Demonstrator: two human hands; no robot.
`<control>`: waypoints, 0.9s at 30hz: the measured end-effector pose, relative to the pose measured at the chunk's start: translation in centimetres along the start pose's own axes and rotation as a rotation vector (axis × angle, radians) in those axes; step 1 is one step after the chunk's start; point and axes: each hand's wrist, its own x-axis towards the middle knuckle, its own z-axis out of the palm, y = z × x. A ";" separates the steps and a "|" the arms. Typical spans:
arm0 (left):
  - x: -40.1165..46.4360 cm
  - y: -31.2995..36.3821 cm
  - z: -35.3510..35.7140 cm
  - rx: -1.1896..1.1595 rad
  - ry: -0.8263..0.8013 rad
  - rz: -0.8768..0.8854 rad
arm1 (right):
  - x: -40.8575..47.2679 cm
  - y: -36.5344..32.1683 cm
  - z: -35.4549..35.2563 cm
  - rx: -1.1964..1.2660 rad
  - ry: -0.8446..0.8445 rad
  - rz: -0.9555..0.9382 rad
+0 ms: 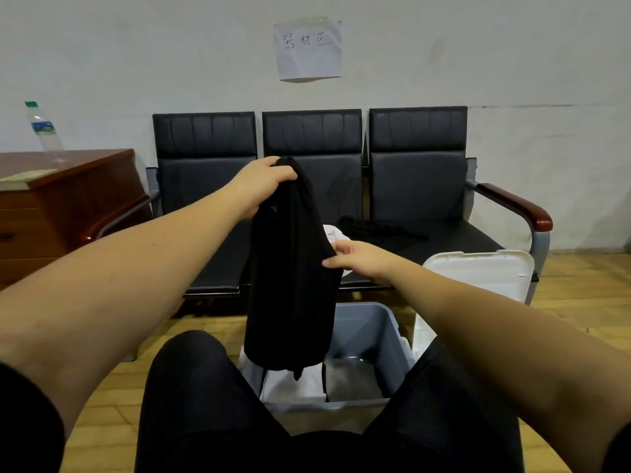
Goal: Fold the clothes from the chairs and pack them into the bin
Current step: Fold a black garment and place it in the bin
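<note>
Holding the black garment bunched at its top in my left hand, long axis hanging vertical over the bin, right hand pinching its right edge at mid-height, nearer the bin.

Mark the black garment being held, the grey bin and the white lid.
black garment [290,285], head view, middle of the hanging cloth.
grey bin [382,332], head view, bare inner wall on the right.
white lid [478,273], head view, centre of its flat top.
</note>
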 end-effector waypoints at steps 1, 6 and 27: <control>0.0 0.1 -0.5 0.001 0.023 0.002 | 0.0 0.7 -0.2 -0.057 0.003 0.020; 0.3 -0.5 -2.6 -0.039 0.147 -0.022 | -1.0 3.4 -1.8 -0.351 -0.043 0.165; -1.9 -6.0 0.9 -0.079 0.186 -0.130 | -1.5 -8.0 -3.7 0.528 0.131 -0.146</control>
